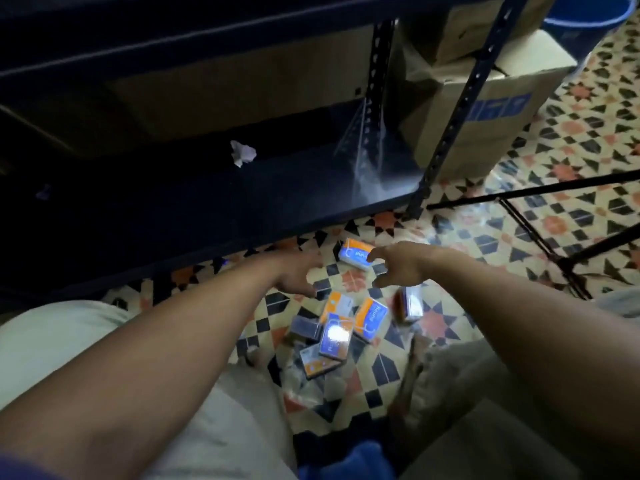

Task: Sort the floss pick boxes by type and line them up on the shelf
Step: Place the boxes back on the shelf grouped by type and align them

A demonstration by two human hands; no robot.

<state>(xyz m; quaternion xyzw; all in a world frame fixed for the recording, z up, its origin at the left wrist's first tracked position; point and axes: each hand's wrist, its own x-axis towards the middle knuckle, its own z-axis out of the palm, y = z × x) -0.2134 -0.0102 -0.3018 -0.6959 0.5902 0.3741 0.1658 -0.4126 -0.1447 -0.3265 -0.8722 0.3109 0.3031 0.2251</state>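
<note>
"Floss pick box (356, 252), the far one: where does it lie from the hands?"

"Flat on the tiled floor (353, 282), broad face up, right at the fingertips of the right hand (398, 266). Whether they touch it or stop just short, I cannot tell."

"State of that hand?"

"Unclosed: fingers spread and bent like a claw, holding nothing. The left hand (298, 277) is blurred. It looks relaxed and empty, and sits farther from the box, with bare tile between."

"Long axis of the box?"

"It appears to run roughly along the line of the right fingers' reach. I judge the thumb and fingers would close across its narrow width once the hand passes over it. The right hand is the nearer one."

"Surroundings?"

"The pile of boxes (337, 329) lies on the person's side of both hands, jumbled and overlapping. The shelf (207, 195) lies beyond both hands, and its dark bottom board carries a crumpled scrap (242, 153)."
</note>
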